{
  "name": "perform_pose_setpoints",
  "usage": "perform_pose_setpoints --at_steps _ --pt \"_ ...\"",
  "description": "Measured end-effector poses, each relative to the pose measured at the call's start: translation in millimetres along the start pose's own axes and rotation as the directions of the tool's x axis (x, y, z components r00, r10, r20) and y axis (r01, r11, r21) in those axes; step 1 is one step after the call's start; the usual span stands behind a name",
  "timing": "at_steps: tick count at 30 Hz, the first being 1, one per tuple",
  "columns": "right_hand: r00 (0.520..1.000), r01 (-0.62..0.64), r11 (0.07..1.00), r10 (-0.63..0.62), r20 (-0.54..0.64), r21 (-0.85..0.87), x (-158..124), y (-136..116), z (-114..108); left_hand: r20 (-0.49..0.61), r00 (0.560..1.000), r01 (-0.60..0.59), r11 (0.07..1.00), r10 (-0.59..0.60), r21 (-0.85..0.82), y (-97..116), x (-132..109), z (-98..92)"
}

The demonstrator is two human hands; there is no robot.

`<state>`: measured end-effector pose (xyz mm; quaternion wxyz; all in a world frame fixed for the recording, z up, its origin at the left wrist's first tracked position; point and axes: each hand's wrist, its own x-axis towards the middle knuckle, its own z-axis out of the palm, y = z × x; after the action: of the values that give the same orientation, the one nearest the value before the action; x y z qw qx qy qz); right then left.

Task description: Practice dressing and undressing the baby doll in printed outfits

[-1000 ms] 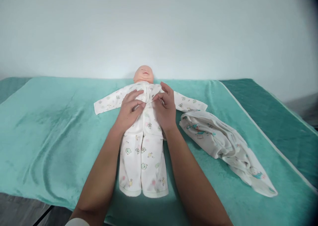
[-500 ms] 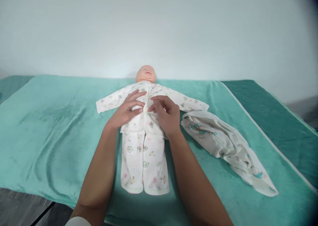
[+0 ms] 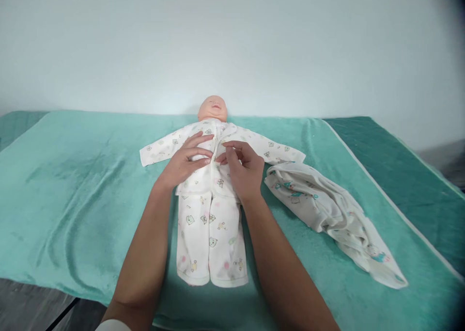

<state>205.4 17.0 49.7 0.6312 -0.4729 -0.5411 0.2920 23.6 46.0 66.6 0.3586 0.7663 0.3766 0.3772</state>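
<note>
A baby doll [image 3: 212,108] lies on its back on a teal towel [image 3: 80,185], head toward the wall. It wears a white printed shirt [image 3: 163,146] and matching trousers [image 3: 210,234]. My left hand [image 3: 187,159] lies on the doll's chest, fingers curled and pinching the left edge of the shirt front. Facing it across the centre line, my right hand [image 3: 244,166] pinches the right edge of the shirt front. Both sets of fingertips meet at the shirt's front closure.
A crumpled white printed garment [image 3: 327,210] lies on the towel to the right of the doll. A darker green cover [image 3: 407,176] shows beyond the towel's white-trimmed right edge. A pale wall stands behind. Dark floor shows at the lower left.
Both hands have slid a little down the shirt front from the upper chest to mid-chest. My right fingers have curled from flat into a pinch. The doll has stayed put.
</note>
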Motion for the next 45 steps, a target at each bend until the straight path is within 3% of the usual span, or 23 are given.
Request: perform_pose_setpoints --at_steps 11,21,28,38,42,45 --pt "0.999 0.005 0.996 -0.008 -0.033 -0.094 0.2 -0.7 0.1 0.010 1.000 0.001 1.000 -0.001 -0.011 2.1 -0.2 0.9" --pt "1.000 0.007 0.998 -0.006 0.011 -0.066 1.7 -4.1 -0.9 -0.022 1.000 -0.013 1.000 0.012 -0.025 2.1 0.5 4.3" --pt "1.000 -0.017 0.998 0.017 0.004 -0.055 1.6 -4.1 0.1 -0.109 0.993 -0.041 0.998 0.045 0.041 5.1 1.3 12.5" --pt "1.000 0.011 0.998 -0.009 0.018 -0.065 4.4 1.6 1.3 -0.099 0.991 -0.088 0.993 0.095 0.075 1.0 2.8 11.7" --pt "0.999 0.012 0.994 -0.008 0.044 -0.110 6.5 -2.2 1.2 -0.087 0.993 -0.072 0.994 0.080 0.086 3.6 3.0 12.0" --pt "0.995 0.005 0.968 0.020 0.099 -0.249 7.3 -8.4 1.8 -0.118 0.990 -0.064 0.986 0.083 0.155 7.0 3.5 15.8"
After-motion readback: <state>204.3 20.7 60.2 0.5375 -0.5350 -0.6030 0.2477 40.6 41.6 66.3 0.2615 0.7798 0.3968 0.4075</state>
